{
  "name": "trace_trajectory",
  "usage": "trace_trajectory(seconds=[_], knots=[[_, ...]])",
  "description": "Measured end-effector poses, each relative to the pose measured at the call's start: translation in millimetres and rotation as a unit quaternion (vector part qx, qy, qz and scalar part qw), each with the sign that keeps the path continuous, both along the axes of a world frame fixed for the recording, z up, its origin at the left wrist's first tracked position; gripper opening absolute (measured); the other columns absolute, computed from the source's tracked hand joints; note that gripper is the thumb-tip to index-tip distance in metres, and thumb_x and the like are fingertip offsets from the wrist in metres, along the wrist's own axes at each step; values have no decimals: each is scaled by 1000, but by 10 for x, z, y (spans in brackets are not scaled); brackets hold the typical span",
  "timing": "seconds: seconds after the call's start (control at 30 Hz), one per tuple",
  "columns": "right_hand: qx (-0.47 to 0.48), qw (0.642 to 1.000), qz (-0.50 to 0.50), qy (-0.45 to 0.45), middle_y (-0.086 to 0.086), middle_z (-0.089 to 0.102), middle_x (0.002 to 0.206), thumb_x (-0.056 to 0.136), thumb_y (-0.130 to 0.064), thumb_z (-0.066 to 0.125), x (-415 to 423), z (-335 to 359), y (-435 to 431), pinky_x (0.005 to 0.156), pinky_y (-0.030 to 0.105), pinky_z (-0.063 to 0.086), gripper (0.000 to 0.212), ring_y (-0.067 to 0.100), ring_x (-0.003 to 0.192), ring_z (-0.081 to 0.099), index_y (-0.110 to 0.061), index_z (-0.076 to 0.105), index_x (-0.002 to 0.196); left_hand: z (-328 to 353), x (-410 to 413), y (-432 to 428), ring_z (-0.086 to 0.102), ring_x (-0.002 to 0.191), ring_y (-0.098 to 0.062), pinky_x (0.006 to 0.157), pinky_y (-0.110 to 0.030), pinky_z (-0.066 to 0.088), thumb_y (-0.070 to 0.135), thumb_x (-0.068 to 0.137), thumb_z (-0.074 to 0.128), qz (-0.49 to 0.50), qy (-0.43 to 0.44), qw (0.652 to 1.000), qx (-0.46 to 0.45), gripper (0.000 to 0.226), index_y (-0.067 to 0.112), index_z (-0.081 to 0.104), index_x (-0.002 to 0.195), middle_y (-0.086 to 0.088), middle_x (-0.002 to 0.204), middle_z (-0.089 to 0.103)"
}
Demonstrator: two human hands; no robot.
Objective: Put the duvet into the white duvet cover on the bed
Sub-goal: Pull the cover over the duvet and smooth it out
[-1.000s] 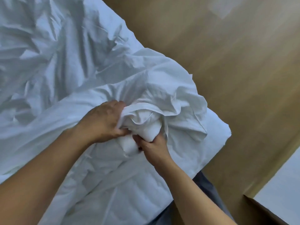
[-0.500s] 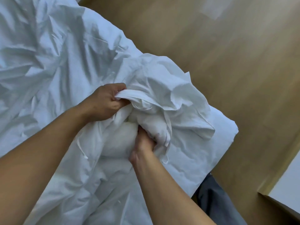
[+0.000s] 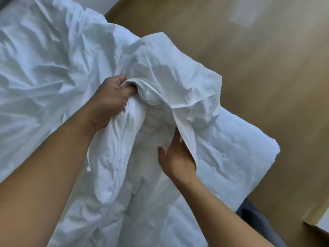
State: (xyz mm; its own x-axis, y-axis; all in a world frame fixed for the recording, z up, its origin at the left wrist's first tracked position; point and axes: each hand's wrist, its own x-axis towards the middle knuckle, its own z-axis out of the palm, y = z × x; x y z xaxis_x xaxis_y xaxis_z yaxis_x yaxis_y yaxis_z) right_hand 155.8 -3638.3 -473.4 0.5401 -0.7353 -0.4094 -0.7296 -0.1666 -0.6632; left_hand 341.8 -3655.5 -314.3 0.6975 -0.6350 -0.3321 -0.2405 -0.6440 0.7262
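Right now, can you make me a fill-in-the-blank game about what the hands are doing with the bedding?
1. The left hand grips the edge of the duvet cover, which is ____ in colour.
2. The right hand rests on the duvet with ____ fingers, not curled ones.
3. The brown floor looks made of ____.

Missing words: white, straight, wood.

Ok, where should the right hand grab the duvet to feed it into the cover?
Probably the bunched duvet fold in the mouth of the duvet cover, approached from the near side, from below. The left hand holds the hem lifted, so the mouth gapes toward the right hand, which lies open against the fold.
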Motion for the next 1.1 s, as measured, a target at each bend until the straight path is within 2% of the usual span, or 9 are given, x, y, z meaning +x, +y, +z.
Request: trace_trajectory(seconds=[0.17, 0.33, 0.5, 0.6, 0.7, 0.8, 0.87, 0.97, 1.1], knots=[[93, 975, 92, 181, 8, 24, 161, 94, -57, 55, -483, -371, 24, 109, 39, 39, 82, 29, 148, 28, -29, 15, 159, -179, -460, -20, 53, 56, -15, 53, -25, 46, 18, 97, 63, -74, 18, 997, 17, 19, -1, 63, 93, -9, 70, 59], [544, 802, -166, -180, 1, 73, 114, 96, -45, 60, -6, -96, 38, 90, 36, 58, 54, 22, 101, 71, -25, 48, 145, -81, -784, -98, 64, 69, -11, 64, -24, 51, 30, 85, 65, -70, 113, 988, -78, 10, 20, 67, 84, 5, 74, 68], [283, 917, -197, -198, 2, 76, 86, 88, -10, 56, -918, 277, 15, 71, 40, 62, 21, 25, 78, 75, -14, 73, 98, -402, -1294, 41, 63, 91, -28, 77, -37, 49, 22, 91, 64, -276, -38, 955, 103, 10, 19, 55, 96, -4, 94, 67], [253, 860, -317, -309, -2, 76, 99, 79, -55, 74, -1586, 401, -706, 63, 35, 61, 47, 22, 88, 75, -28, 66, 116, -651, -1915, 250, 62, 94, -35, 73, -36, 46, 24, 91, 61, -319, -34, 939, 120, 17, 23, 54, 106, -10, 106, 67], [327, 918, -155, -165, -13, 72, 114, 63, -67, 85, -1603, 271, -1075, 73, 37, 60, 74, 12, 98, 71, -41, 56, 127, -929, -2753, 312, 63, 94, -40, 68, -38, 42, 20, 93, 59, -355, -77, 914, 179, 37, 21, 49, 129, -15, 114, 65], [218, 960, -164, -58, 0, 74, 101, 75, -44, 86, -1889, -71, -990, 76, 37, 57, 39, 19, 90, 69, -22, 68, 102, -1037, -3388, 474, 60, 103, -38, 81, -45, 49, 21, 85, 67, -375, -61, 905, 192, 50, 21, 48, 131, -13, 115, 60], [161, 968, -189, -30, 6, 72, 87, 81, -42, 77, -2246, -204, -1039, 77, 49, 58, 30, 29, 80, 69, -15, 68, 90, -1145, -3439, 823, 54, 112, -32, 97, -48, 42, 41, 66, 78, -320, -210, 911, 152, 80, 30, 44, 138, -9, 127, 53], [146, 944, -297, 1, 8, 65, 71, 88, -29, 68, -2714, -314, -1364, 58, 44, 58, 22, 24, 54, 63, -7, 65, 85, -1188, -3014, 1665, 10, 148, -38, 117, -64, -4, 72, 55, 78, -131, -257, 875, 388, 137, 34, -2, 159, -12, 163, 1], [277, 924, -262, 4, 9, 67, 91, 93, -27, 71, -2971, -256, -1142, 65, 38, 58, 22, 18, 72, 67, -11, 61, 105, -1399, -3010, 2539, 16, 150, -31, 119, -65, 8, 55, 79, 72, -52, -171, 819, 546, 108, 25, 7, 160, -7, 160, 18]])
